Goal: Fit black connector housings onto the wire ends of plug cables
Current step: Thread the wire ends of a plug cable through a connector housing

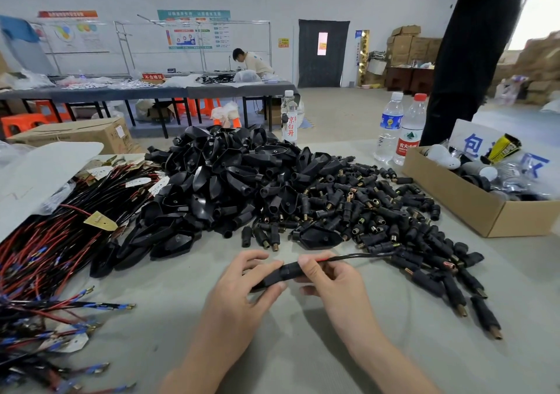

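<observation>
At the near edge of the grey table (pixel 303 348), in the head view, two hands meet over one black connector housing (pixel 283 274). The left hand (pixel 251 281) curls its fingers and thumb around the left part of the housing. The right hand (pixel 330 281) grips the right end, with its thumb on top and its fingers bent below. One plug cable (pixel 360 256) comes out at this end, shows a short piece of red wire, and runs to the right, just above the table, into the small plugs.

Behind the hands lie two black heaps, both too many to count: a tall heap of big housings (pixel 224 181) in the middle and, touching it on the right, a flat spread of small plugs (pixel 378 211) with metal tips. On the left lies one thick bundle of red and black wires (pixel 45 242) with blue-sleeved terminals, partly under a white sheet (pixel 39 172).

Three water bottles stand at the far side: one with red characters (pixel 289 117) behind the heap, and two together, one with a white cap (pixel 391 126) and one with a red cap (pixel 410 129). Two cardboard boxes are visible near the table: an open one (pixel 472 199) at the right and a closed one (pixel 75 134) at the left. Two other persons are present: one in black (pixel 472 60) standing at the right, and one (pixel 254 63) bent over a far table.
</observation>
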